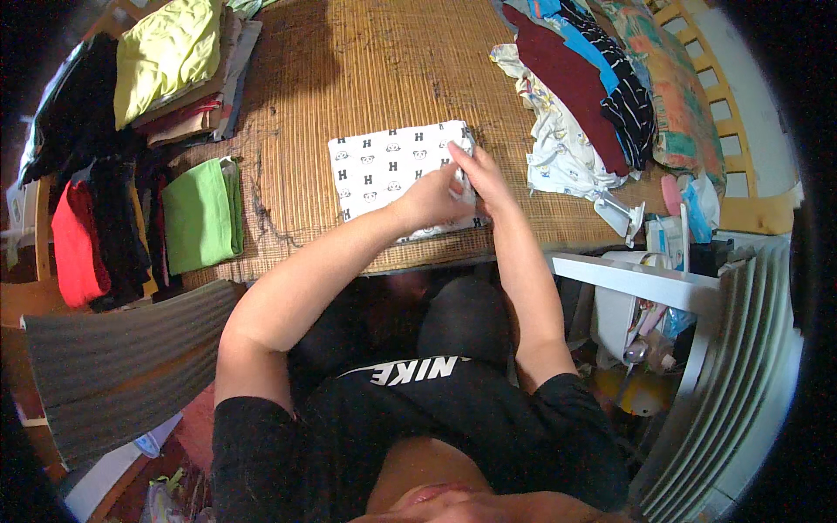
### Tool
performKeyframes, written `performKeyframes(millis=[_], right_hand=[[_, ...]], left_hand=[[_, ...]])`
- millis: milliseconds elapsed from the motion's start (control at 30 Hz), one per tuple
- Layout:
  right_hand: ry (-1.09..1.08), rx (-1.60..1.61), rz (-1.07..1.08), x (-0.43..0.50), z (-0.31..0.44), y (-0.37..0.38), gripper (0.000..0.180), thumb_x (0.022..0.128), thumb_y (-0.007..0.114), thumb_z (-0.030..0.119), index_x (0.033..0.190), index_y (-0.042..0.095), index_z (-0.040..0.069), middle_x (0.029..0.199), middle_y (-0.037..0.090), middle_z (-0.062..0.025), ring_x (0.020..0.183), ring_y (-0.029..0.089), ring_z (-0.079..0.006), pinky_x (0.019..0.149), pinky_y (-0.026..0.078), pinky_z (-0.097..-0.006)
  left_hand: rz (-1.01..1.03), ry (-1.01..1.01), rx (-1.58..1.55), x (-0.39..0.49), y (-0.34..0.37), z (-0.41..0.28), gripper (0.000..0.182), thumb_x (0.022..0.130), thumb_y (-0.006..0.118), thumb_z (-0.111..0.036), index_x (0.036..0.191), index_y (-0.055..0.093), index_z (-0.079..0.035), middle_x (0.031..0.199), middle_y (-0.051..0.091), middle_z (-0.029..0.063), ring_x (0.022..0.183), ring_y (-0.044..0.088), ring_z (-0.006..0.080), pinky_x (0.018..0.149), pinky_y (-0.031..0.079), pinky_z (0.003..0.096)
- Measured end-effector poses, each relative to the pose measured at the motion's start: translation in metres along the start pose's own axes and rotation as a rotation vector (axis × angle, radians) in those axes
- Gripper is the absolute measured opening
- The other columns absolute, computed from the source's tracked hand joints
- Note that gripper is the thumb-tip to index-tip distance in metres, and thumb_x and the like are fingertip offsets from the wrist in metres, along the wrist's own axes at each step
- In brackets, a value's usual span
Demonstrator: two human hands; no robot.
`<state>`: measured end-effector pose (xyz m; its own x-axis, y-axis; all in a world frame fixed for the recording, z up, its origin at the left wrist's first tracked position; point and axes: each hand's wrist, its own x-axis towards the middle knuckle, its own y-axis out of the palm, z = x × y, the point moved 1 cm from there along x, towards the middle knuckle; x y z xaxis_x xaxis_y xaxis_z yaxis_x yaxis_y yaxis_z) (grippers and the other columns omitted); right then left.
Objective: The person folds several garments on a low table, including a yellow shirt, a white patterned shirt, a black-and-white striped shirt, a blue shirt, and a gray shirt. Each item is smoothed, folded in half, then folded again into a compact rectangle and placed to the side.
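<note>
A folded white cloth with black letters and panda faces (373,173) lies on the woven bamboo mat (386,78) in front of me. My left hand (435,199) rests on its right part, with the fingers pointing right. At the cloth's right edge, my right hand (487,176) grips the folded layers between the thumb on top and fingers that are partly hidden underneath. The two hands are close together. Whether the fingers of my left hand pinch the fabric is hard to tell.
Folded clothes in yellow (170,59), green (203,216) and red (78,242) stand at the left. Loose garments, one maroon (569,85), lie at the right beside a patterned pillow (680,104). A white clip-like stand (618,216) sits near the mat's right front edge.
</note>
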<state>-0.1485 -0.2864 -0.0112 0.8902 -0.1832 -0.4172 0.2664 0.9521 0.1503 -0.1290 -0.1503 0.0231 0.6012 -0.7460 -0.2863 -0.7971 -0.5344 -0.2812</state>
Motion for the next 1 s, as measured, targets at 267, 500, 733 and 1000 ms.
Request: performKeyframes(millis=[267, 500, 733, 1000], right_hand=[[-0.046, 0.133, -0.045, 0.026, -0.018, -0.024, 0.028, 0.081, 0.053, 0.010, 0.106, 0.055, -0.003, 0.089, 0.063, -0.0096, 0.077, 0.062, -0.0177, 0.070, 0.049, -0.0300], [-0.186, -0.845, -0.342, -0.021, -0.020, -0.022, 0.039, 0.083, 0.061, 0.026, 0.105, 0.049, -0.003, 0.088, 0.062, -0.0236, 0.083, 0.061, -0.0346, 0.072, 0.048, -0.0423], [-0.429, -1.118, -0.553, -0.035, -0.033, -0.035, 0.016, 0.088, 0.051, 0.016, 0.085, 0.044, 0.002, 0.072, 0.060, -0.0202, 0.067, 0.059, -0.0400, 0.056, 0.043, -0.0502], [-0.414, -1.108, -0.663, -0.042, -0.031, -0.045, 0.023, 0.084, 0.057, 0.024, 0.083, 0.051, 0.002, 0.080, 0.061, -0.0225, 0.074, 0.060, -0.0376, 0.064, 0.046, -0.0468]], left_hand=[[0.176, -0.033, 0.843, -0.049, -0.044, 0.035, 0.045, 0.078, 0.062, -0.021, 0.121, 0.051, -0.015, 0.114, 0.049, 0.0185, 0.108, 0.048, 0.0330, 0.085, 0.045, 0.0441], [0.186, 0.149, 1.109, -0.070, -0.025, 0.036, 0.069, 0.071, 0.069, -0.027, 0.133, 0.037, -0.027, 0.125, 0.038, 0.0157, 0.118, 0.039, 0.0321, 0.090, 0.042, 0.0423], [0.193, 0.485, 1.181, -0.067, -0.016, 0.050, 0.018, 0.080, 0.046, -0.013, 0.098, 0.048, -0.008, 0.083, 0.056, 0.0078, 0.082, 0.060, 0.0236, 0.070, 0.049, 0.0370], [0.223, 0.641, 1.123, -0.067, -0.027, 0.071, 0.018, 0.082, 0.044, -0.016, 0.099, 0.048, -0.011, 0.085, 0.053, 0.0080, 0.082, 0.059, 0.0252, 0.066, 0.050, 0.0379]])
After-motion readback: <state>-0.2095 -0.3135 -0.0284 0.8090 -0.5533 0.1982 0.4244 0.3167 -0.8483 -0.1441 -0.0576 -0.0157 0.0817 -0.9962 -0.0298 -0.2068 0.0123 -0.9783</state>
